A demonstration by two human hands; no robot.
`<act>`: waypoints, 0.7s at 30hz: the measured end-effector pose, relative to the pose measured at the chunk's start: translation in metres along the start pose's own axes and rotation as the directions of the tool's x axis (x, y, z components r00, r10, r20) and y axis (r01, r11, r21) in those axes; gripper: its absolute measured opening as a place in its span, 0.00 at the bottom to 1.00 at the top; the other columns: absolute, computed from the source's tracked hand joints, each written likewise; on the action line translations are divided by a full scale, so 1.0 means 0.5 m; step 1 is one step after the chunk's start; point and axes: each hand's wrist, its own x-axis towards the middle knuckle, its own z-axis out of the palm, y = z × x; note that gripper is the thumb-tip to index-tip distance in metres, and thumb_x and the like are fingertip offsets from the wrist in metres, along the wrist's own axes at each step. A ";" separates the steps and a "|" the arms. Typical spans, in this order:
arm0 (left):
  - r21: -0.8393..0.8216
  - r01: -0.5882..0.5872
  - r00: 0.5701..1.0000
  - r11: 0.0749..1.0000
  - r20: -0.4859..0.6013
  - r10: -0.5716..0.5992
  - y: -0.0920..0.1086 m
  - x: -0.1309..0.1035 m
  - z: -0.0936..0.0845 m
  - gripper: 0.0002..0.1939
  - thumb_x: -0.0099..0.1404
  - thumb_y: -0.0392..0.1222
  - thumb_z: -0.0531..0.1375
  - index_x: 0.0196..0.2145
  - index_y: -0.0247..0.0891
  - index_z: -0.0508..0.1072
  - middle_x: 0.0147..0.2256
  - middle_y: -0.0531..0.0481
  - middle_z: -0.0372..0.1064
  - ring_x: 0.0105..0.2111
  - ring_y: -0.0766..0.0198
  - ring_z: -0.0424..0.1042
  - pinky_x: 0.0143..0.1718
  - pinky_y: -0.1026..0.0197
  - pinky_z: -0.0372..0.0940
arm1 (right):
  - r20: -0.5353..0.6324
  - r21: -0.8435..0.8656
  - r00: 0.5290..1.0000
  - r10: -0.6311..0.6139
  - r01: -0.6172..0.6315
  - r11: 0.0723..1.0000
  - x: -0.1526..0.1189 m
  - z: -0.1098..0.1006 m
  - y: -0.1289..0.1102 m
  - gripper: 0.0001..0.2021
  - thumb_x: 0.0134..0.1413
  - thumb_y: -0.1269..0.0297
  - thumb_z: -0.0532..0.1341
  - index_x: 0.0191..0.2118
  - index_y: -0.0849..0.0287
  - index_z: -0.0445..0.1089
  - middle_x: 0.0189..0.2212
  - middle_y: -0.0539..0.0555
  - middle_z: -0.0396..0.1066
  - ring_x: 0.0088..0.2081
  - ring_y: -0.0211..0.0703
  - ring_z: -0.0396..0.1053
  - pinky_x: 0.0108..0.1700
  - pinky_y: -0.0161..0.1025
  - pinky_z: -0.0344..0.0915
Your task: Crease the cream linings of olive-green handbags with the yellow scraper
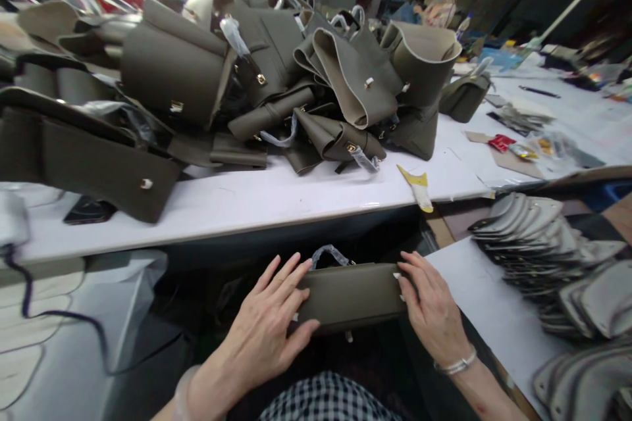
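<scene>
An olive-grey leather handbag [353,297] is held between my two hands over my lap, a long flat face turned up towards me. My left hand [276,309] grips its left end, with the fingers along the far corner and the thumb by the near edge. At the right end, my right hand [429,302] has its fingers over the far corner and its thumb on the end. A handle wrapped in clear plastic [330,252] sticks up behind the bag. Small white bits show at both ends, and the underside is hidden.
A white table [296,200] runs across in front, heaped with similar olive bags [178,72]. A yellow-and-white piece [417,187] lies near its edge. Stacked grey curved panels [523,237] are on the right, and a dark cable [64,312] hangs at left. Several people are farther back.
</scene>
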 end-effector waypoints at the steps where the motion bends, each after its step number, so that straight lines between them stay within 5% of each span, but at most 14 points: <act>1: 0.007 0.007 1.000 1.000 -0.001 -0.007 0.008 0.003 0.004 0.13 0.66 0.46 0.59 0.42 0.34 0.74 0.64 0.37 0.58 0.67 0.48 0.52 0.67 0.40 0.50 | 0.008 -0.047 0.998 -0.060 0.060 0.997 0.004 0.000 -0.017 0.16 0.69 0.63 0.50 0.58 0.60 0.63 0.59 0.61 0.64 0.63 0.54 0.57 0.64 0.55 0.55; 5: 0.090 -0.048 0.999 0.995 0.019 0.046 0.021 0.006 0.032 0.26 0.66 0.51 0.60 0.56 0.31 0.67 0.65 0.34 0.57 0.66 0.48 0.55 0.66 0.43 0.53 | 0.214 -0.128 0.937 -0.274 0.305 0.944 0.011 0.011 -0.082 0.33 0.67 0.51 0.53 0.69 0.64 0.47 0.68 0.59 0.52 0.69 0.55 0.45 0.67 0.56 0.47; 8: 0.170 -0.101 0.994 0.980 0.053 0.093 0.019 0.002 0.052 0.35 0.68 0.52 0.58 0.67 0.36 0.54 0.68 0.41 0.49 0.68 0.48 0.48 0.67 0.44 0.50 | 0.323 -0.147 0.876 -0.359 0.421 0.895 0.008 0.033 -0.101 0.39 0.64 0.43 0.54 0.70 0.65 0.45 0.70 0.59 0.46 0.70 0.56 0.42 0.67 0.55 0.47; 21: 0.169 -0.080 0.993 0.982 0.098 0.064 0.009 -0.007 0.078 0.34 0.69 0.49 0.55 0.69 0.40 0.51 0.69 0.43 0.45 0.68 0.49 0.46 0.67 0.47 0.44 | 0.355 -0.178 0.831 -0.429 0.510 0.841 0.002 0.056 -0.093 0.37 0.62 0.39 0.53 0.70 0.52 0.49 0.70 0.55 0.44 0.70 0.62 0.41 0.66 0.59 0.45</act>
